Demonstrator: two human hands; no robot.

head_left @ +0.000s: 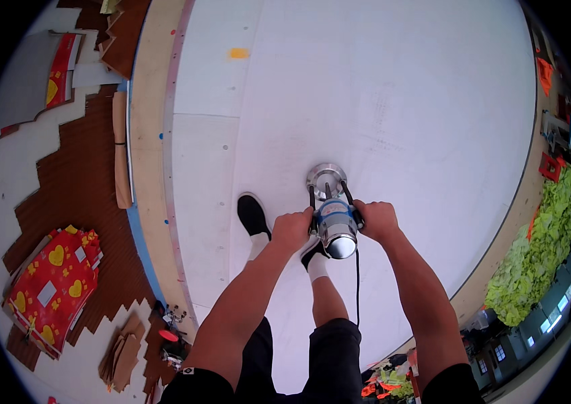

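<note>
I stand on a large white table surface (393, 101) and hold an upright power tool (334, 225) with a blue and silver body and a round metal base (326, 178) resting on the surface. My left hand (291, 230) grips its left side handle. My right hand (377, 220) grips its right side handle. A black cord (357, 283) hangs from the tool toward me. My black shoe (252, 215) with a white sock stands just left of the tool; the other foot is partly hidden under the tool.
A wooden rim (145, 155) borders the table at left. Stacks of red cardboard with yellow hearts (53, 286) lie on the brown floor below. A pile of light green cloth (541, 249) sits at right. A small yellow mark (238, 52) lies far on the surface.
</note>
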